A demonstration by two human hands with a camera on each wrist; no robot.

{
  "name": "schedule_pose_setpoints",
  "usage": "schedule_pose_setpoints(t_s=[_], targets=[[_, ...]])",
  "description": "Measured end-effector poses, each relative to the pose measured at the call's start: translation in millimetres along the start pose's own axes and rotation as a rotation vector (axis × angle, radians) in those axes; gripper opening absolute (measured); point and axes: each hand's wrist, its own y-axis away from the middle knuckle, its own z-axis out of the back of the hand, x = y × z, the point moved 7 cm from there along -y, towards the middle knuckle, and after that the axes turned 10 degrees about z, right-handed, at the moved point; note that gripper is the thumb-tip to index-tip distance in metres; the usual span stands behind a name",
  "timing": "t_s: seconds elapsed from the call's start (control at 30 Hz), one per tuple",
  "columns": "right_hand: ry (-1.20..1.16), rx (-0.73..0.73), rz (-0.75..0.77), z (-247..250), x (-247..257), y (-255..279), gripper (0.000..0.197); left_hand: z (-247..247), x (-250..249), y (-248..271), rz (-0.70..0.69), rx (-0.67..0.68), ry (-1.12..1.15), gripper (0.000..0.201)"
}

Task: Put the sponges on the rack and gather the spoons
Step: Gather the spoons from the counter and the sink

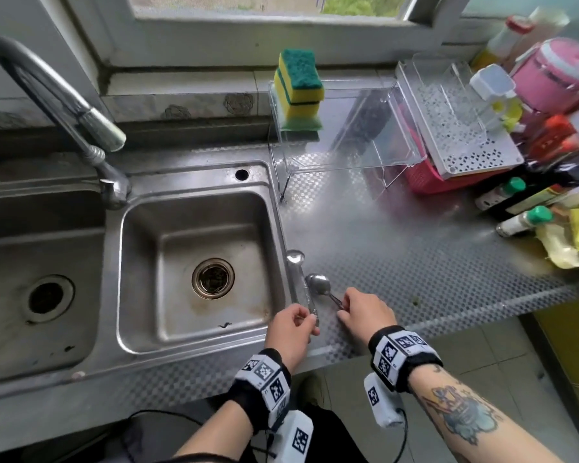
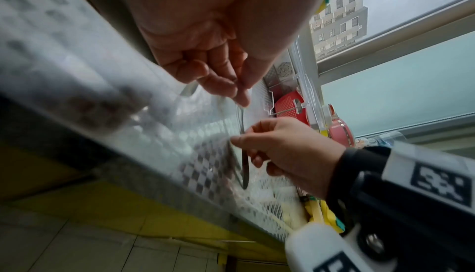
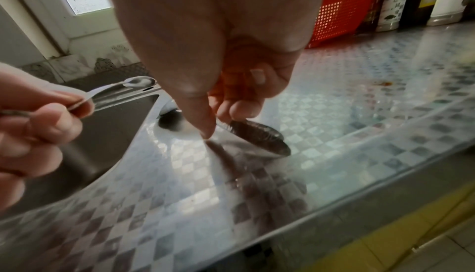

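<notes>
Currently left hand (image 1: 293, 325) pinches the handle of a long shiny steel spoon (image 1: 300, 279) lying along the steel sink's (image 1: 194, 262) right rim; right hand (image 1: 365, 314) pinches a shorter steel spoon (image 1: 320, 285) just beside it on the checker-patterned counter (image 1: 415, 262). Two yellow-green sponges (image 1: 299, 86) sit stacked on the clear plastic rack (image 1: 348, 128).

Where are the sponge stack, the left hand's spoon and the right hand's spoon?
sponge stack (image 1: 300, 84), head view, top sponge's green pad.
left hand's spoon (image 1: 295, 256), head view, bowl.
right hand's spoon (image 3: 259, 137), right wrist view, bowl.
</notes>
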Motion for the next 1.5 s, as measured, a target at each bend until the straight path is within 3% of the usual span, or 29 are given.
schedule_pose_setpoints(t_s=[0.3,0.53,0.73,1.03,1.2,1.33,1.5], targets=[[-0.122,-0.014,0.148,1.5,-9.9,-6.7,0.014,-56.7,21.0,20.5,0.058,-0.123,0.010,0.013],[-0.331,-0.078,0.131,7.8,-39.1,-5.6,0.013,-87.9,29.8,26.8,0.126,-0.207,0.114,0.017],[-0.159,-0.069,0.257,9.9,-24.4,-4.3,0.032,-104.8,34.7,18.8,0.216,-0.269,0.173,0.017],[-0.066,-0.070,0.347,10.0,-3.9,-9.6,0.030,-97.5,35.1,13.8,0.257,-0.284,0.018,0.018],[0.074,-0.098,0.514,-2.7,10.4,-10.4,0.036,-83.2,33.4,11.9,0.293,-0.279,-0.012,0.026],[-0.035,-0.065,0.412,-5.9,2.6,-16.2,0.036,-78.2,32.5,5.3,0.325,-0.199,0.027,0.028],[-0.054,-0.036,0.322,-2.2,-6.5,-20.5,0.022,-57.0,39.4,16.5,0.306,-0.214,0.120,0.013]])
